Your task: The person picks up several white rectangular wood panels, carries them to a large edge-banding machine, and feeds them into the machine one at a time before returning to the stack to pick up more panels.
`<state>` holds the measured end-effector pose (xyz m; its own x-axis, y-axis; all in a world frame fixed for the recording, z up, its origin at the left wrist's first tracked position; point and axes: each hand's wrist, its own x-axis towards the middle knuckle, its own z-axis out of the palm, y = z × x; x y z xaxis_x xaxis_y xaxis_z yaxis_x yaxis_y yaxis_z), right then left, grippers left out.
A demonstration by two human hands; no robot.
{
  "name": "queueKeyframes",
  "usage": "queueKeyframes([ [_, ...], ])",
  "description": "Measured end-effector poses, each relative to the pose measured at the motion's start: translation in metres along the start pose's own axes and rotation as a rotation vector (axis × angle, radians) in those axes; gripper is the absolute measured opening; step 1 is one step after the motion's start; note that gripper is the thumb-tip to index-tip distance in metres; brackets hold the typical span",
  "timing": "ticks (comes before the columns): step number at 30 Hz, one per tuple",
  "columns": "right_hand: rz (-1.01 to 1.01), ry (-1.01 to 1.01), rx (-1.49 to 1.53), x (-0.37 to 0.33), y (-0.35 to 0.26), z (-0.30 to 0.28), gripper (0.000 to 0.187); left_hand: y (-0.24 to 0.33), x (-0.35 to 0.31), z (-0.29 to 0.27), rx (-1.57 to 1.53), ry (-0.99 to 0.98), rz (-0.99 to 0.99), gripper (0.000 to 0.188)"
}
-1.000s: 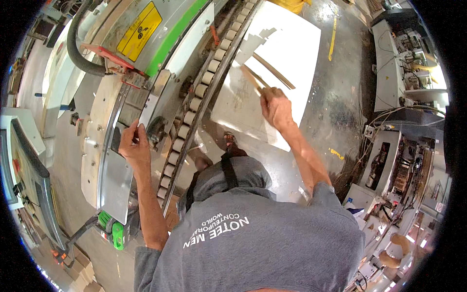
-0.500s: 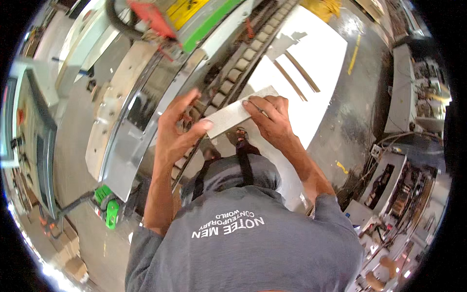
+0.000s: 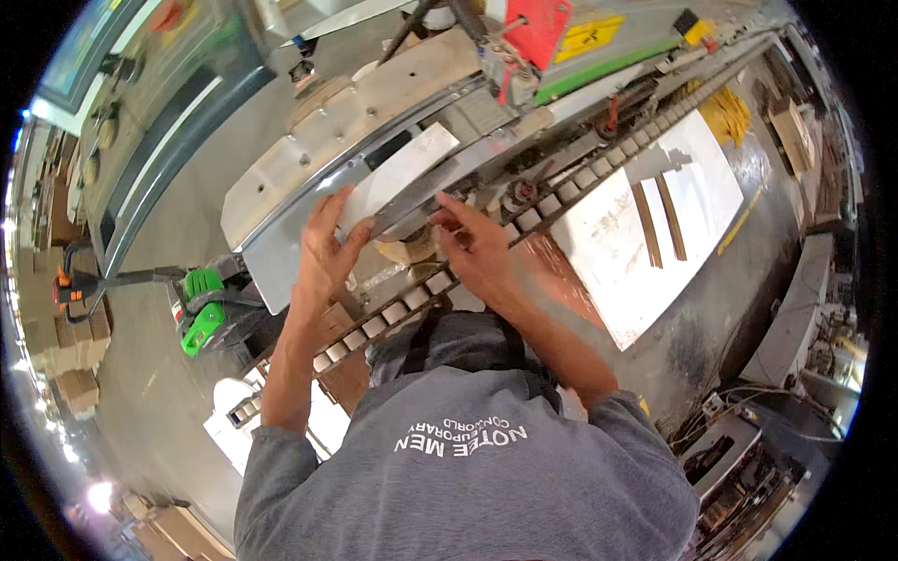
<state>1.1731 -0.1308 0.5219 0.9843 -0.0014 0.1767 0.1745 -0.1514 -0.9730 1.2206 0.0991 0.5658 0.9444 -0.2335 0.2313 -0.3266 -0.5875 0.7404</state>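
A white rectangular board strip point(image 3: 402, 176) slants over the metal infeed of the machine, its far end close to the guide. My left hand point(image 3: 325, 248) is closed on its near end, with the thumb on the edge facing me and the fingers on the other side. To the right of the strip, apart from it, my right hand point(image 3: 477, 257) hovers with bent, parted fingers and nothing in it. Below the hands runs a rail of pale rollers point(image 3: 528, 220). The grey metal plate point(image 3: 281, 265) of the infeed lies left of my left hand.
Two narrow brown strips point(image 3: 672, 217) lie on a white panel point(image 3: 636, 299) to the right. Ahead are a red guard point(image 3: 538, 28) and a green bar point(image 3: 599, 75). A green-and-black device point(image 3: 204, 304) is at left. Yellow cloth point(image 3: 725, 114) lies beyond the panel.
The white strip has moved forward and left, from over the roller rail to the machine's infeed. My right hand has let go of it. The view has turned toward the machine.
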Motion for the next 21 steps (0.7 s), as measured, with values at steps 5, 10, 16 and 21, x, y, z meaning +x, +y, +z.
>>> queueKeyframes([
  [5, 0.218, -0.188, 0.323, 0.022, 0.017, 0.065, 0.056, -0.046, 0.009, -0.012, 0.211, 0.105, 0.115, 0.049],
  [10, 0.37, -0.187, 0.534, 0.046, 0.016, 0.102, 0.069, -0.076, 0.004, -0.009, 0.431, 0.175, 0.162, 0.047],
  [16, 0.338, -0.139, 0.522, 0.056, 0.017, 0.122, 0.068, -0.079, 0.007, -0.005, 0.36, 0.303, 0.101, 0.034],
  [21, 0.301, -0.104, 0.517, 0.063, 0.024, 0.129, 0.063, -0.097, -0.001, 0.003, 0.23, 0.442, 0.078, 0.027],
])
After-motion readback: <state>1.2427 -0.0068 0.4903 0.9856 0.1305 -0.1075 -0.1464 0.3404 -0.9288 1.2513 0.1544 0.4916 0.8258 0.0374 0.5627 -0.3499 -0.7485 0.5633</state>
